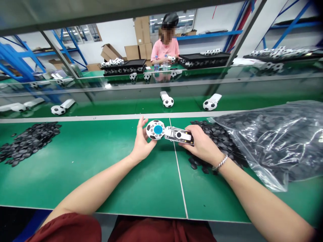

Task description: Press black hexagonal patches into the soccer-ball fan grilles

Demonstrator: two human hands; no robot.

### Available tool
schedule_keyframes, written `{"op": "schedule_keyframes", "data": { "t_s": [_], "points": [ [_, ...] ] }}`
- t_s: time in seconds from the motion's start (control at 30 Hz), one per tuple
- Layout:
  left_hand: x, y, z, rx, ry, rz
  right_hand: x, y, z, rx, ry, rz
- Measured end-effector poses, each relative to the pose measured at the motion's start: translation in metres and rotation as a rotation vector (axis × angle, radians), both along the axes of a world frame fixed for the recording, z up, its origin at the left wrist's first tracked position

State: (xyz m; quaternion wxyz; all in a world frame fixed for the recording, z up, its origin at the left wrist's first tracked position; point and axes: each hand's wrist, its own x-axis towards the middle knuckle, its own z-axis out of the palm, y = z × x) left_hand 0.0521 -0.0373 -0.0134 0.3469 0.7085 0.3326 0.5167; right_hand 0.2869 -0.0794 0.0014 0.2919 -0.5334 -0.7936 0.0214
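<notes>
Between my hands is a soccer-ball-patterned handheld device (178,134), held above the green table. Its round black-and-white head (152,133) has a blue disc in the middle. Its handle lies to the right, the upward side showing a dark inside with a white piece. My left hand (143,143) holds the round head from the left, thumb below and fingers above. My right hand (202,143) is closed around the handle's far end. Under and beyond my right hand lies a heap of small flat black pieces (227,143).
A clear plastic bag (282,141) of black pieces lies at right. Another black heap (27,141) is at left. Beyond a pale strip, similar devices (167,100) rest on a green surface. Across it, a person in pink (165,48) sits near black trays (207,60).
</notes>
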Motion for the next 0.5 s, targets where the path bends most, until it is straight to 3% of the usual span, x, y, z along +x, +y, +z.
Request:
{"op": "schedule_keyframes", "data": {
  "t_s": [0.13, 0.23, 0.3, 0.37, 0.5],
  "points": [
    [0.012, -0.012, 0.015, -0.678, -0.306, -0.336, -0.017, -0.010, -0.003, -0.032, 0.168, -0.056],
    [0.023, -0.028, 0.023, -0.936, -0.468, -0.512, -0.030, -0.018, -0.007, -0.034, 0.209, -0.042],
    [0.026, -0.033, 0.024, -1.022, -0.518, -0.512, -0.036, -0.022, -0.008, -0.052, 0.210, 0.020],
    [0.025, -0.027, 0.024, -1.061, -0.502, -0.430, -0.040, -0.025, -0.006, -0.064, 0.201, 0.098],
    [0.018, 0.021, 0.028, -0.965, -0.319, -0.244, -0.042, -0.029, 0.001, 0.001, 0.140, 0.207]
  ]
}}
